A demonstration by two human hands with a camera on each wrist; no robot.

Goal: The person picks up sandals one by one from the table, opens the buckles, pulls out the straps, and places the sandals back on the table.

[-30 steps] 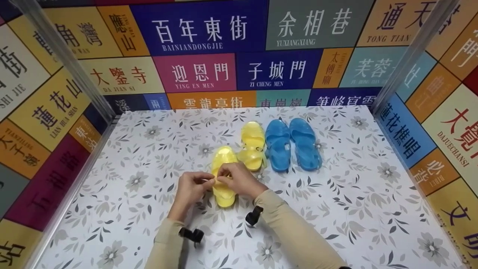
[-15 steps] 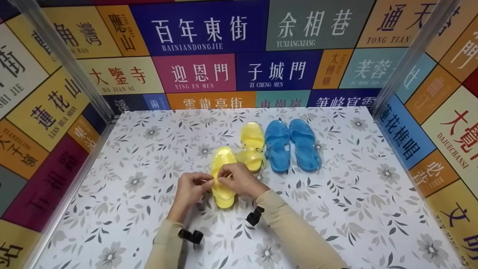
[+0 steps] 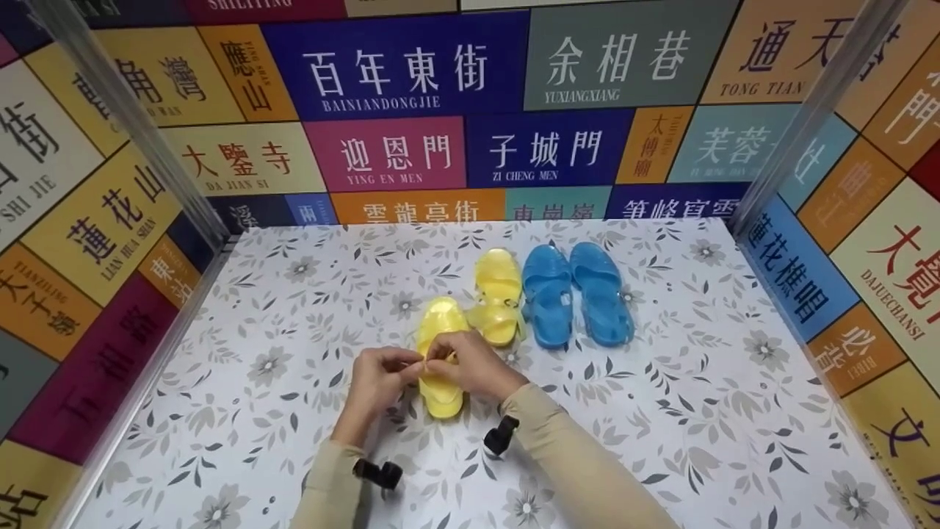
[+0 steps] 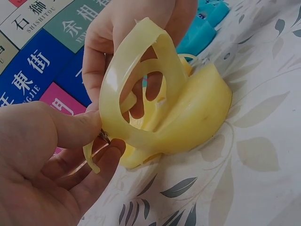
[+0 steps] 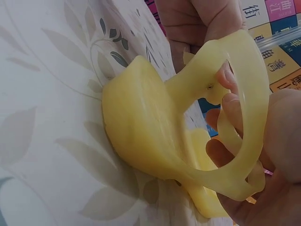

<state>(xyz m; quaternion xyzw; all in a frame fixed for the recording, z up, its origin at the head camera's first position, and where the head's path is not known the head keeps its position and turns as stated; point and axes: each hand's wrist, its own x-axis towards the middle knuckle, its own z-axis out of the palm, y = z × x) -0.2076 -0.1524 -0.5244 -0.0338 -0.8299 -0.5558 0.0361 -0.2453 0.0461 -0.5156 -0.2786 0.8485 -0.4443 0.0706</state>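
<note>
A yellow jelly sandal (image 3: 444, 314) lies toe away from me in the middle of the table, under both hands. My left hand (image 3: 376, 378) pinches the ankle strap (image 4: 113, 108) by its small metal buckle (image 4: 103, 136); a short strap end hangs below the thumb in the left wrist view. Bent over the sandal from the right, my right hand (image 3: 474, 364) has its fingers inside the strap loop and pinches the strap close to the left fingertips. The heel cup (image 5: 124, 113) rests on the table. The exact pinch point is partly hidden by fingers.
A second yellow sandal (image 3: 499, 266) stands just beyond, to the right. Two blue sandals (image 3: 548, 270) lie side by side further right. The table (image 3: 279, 433) has a white floral cover, with printed sign panels (image 3: 396, 66) walling the back and sides.
The head view has tilted slightly, so everything sits a little lower. Both hands stay at the strap with hardly any finger movement, and the sandals have not moved.
</note>
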